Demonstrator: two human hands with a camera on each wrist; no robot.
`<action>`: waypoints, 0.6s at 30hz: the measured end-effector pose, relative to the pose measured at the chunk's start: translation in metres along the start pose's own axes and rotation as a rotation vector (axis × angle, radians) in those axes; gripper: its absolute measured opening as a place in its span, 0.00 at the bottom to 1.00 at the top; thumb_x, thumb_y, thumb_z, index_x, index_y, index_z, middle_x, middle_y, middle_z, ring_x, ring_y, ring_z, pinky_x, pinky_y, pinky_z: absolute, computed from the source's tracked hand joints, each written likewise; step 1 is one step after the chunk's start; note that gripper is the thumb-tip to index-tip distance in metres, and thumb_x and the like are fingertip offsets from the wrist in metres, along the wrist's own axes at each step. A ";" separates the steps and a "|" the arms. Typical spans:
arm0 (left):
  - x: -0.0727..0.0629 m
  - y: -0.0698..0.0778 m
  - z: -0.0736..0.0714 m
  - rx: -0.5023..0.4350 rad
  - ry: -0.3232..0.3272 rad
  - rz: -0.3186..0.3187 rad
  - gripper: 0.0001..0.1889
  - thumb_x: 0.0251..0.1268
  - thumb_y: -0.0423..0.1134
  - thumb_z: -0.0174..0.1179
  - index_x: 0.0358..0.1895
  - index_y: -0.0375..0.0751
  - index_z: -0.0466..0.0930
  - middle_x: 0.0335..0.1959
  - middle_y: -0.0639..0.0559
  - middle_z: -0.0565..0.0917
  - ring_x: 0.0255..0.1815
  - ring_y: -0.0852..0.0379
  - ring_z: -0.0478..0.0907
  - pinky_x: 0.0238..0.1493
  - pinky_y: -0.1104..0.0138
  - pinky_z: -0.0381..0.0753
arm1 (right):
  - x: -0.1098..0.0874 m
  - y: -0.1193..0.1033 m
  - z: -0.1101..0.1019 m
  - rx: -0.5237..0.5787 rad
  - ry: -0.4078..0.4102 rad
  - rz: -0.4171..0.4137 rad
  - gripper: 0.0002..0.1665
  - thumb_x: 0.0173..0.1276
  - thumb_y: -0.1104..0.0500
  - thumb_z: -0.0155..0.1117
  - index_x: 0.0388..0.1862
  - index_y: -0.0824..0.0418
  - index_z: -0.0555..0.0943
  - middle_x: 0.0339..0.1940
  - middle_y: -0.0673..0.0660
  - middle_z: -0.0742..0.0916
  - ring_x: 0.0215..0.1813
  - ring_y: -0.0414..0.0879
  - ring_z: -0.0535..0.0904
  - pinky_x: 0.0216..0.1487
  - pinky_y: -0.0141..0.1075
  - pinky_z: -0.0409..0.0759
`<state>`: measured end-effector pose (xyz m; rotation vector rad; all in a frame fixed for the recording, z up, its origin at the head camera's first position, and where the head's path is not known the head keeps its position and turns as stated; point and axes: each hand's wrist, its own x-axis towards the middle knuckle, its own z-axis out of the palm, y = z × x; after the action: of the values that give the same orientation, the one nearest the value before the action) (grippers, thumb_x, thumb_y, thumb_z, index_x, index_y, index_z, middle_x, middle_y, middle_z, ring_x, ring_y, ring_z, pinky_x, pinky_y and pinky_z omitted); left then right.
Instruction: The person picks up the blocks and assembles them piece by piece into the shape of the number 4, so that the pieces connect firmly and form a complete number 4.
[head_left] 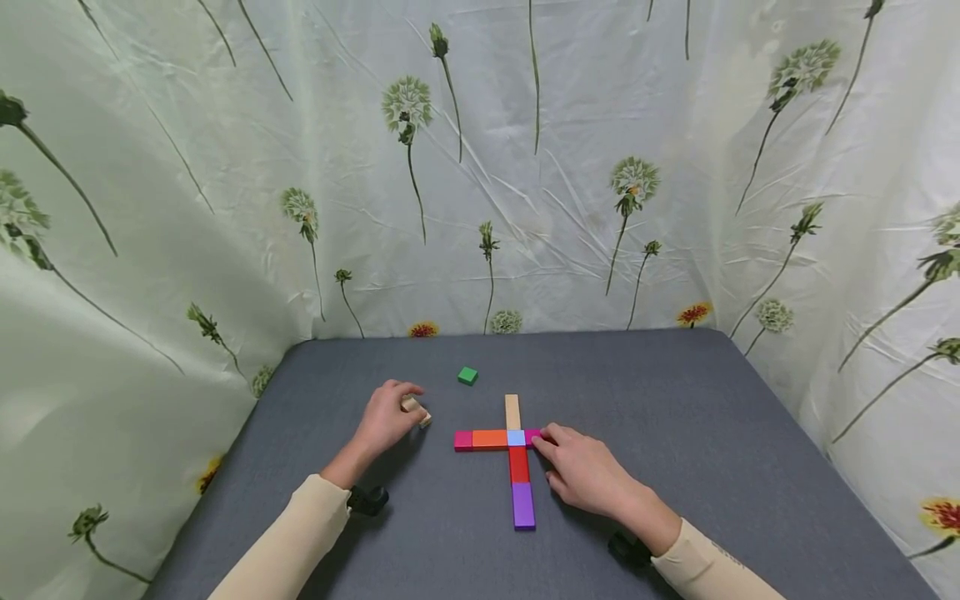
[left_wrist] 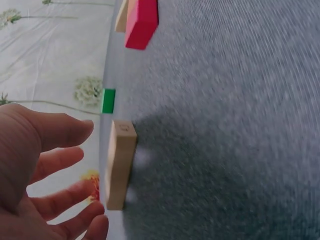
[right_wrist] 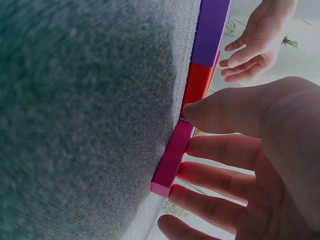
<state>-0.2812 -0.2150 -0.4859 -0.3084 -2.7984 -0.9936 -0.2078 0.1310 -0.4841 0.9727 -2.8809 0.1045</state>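
A plain wooden block [left_wrist: 120, 167] lies on the table beside my left hand [head_left: 386, 417]. The left fingers and thumb are spread loosely around it, with a gap showing in the left wrist view. My right hand [head_left: 588, 471] touches a magenta block [right_wrist: 172, 160] with extended fingertips along its side, the thumb tip near its inner end. That block forms the right arm of a flat cross. The cross also has a light blue centre [head_left: 516, 437], an orange block [head_left: 490, 440] and pink block [head_left: 463, 441] leftward, a wooden block [head_left: 512, 412] above, then red [head_left: 519, 464] and purple blocks [head_left: 523, 506] below.
A small green block [head_left: 467, 376] lies farther back on the grey table [head_left: 645, 383]. Behind and at both sides hangs a pale curtain [head_left: 562, 208] printed with dandelions. Dark straps with cameras [head_left: 367, 500] sit at both wrists.
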 end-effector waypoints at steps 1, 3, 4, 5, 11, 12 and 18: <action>0.000 -0.002 0.000 0.002 0.002 -0.013 0.18 0.60 0.37 0.71 0.54 0.38 0.85 0.52 0.39 0.79 0.51 0.41 0.76 0.49 0.47 0.74 | 0.000 0.000 0.000 0.000 0.000 0.001 0.30 0.64 0.54 0.72 0.65 0.58 0.81 0.52 0.54 0.81 0.50 0.45 0.78 0.44 0.42 0.83; 0.000 -0.005 0.000 0.008 0.004 -0.044 0.21 0.61 0.38 0.71 0.56 0.37 0.84 0.53 0.38 0.78 0.53 0.40 0.75 0.49 0.47 0.74 | 0.000 0.000 0.000 0.002 -0.001 0.001 0.30 0.64 0.54 0.72 0.65 0.58 0.81 0.53 0.54 0.81 0.50 0.45 0.78 0.44 0.42 0.83; 0.000 -0.007 0.000 0.014 0.002 -0.060 0.22 0.61 0.39 0.71 0.58 0.37 0.83 0.54 0.37 0.77 0.54 0.39 0.74 0.50 0.47 0.73 | 0.000 0.000 -0.001 0.003 -0.001 0.001 0.30 0.64 0.54 0.72 0.65 0.58 0.81 0.53 0.54 0.81 0.50 0.45 0.78 0.44 0.43 0.83; 0.000 -0.008 0.000 0.020 0.001 -0.076 0.24 0.61 0.40 0.72 0.59 0.37 0.82 0.55 0.36 0.77 0.56 0.38 0.73 0.52 0.46 0.73 | 0.000 0.000 -0.001 0.004 -0.002 0.002 0.30 0.64 0.54 0.72 0.65 0.58 0.81 0.53 0.54 0.81 0.50 0.45 0.78 0.44 0.43 0.83; 0.000 -0.013 -0.001 0.058 -0.019 -0.154 0.34 0.60 0.48 0.72 0.67 0.34 0.75 0.60 0.32 0.73 0.61 0.34 0.68 0.57 0.43 0.69 | -0.001 -0.001 -0.001 0.005 -0.002 0.000 0.31 0.64 0.54 0.72 0.65 0.58 0.80 0.52 0.54 0.81 0.50 0.45 0.78 0.44 0.42 0.83; 0.000 -0.014 -0.001 0.059 -0.025 -0.160 0.35 0.60 0.49 0.72 0.67 0.33 0.75 0.60 0.32 0.73 0.61 0.34 0.68 0.57 0.43 0.69 | -0.001 -0.001 0.000 0.006 -0.001 -0.001 0.31 0.64 0.54 0.72 0.65 0.58 0.80 0.52 0.54 0.81 0.50 0.45 0.78 0.44 0.42 0.83; 0.000 -0.016 0.000 0.101 -0.052 -0.144 0.39 0.58 0.55 0.72 0.65 0.30 0.76 0.56 0.32 0.74 0.56 0.35 0.67 0.54 0.45 0.69 | -0.001 -0.001 0.000 0.008 0.008 -0.002 0.30 0.64 0.54 0.72 0.65 0.59 0.81 0.53 0.54 0.81 0.51 0.46 0.79 0.45 0.43 0.83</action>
<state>-0.2848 -0.2274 -0.4960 -0.1229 -2.9408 -0.8802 -0.2067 0.1304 -0.4839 0.9738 -2.8742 0.1195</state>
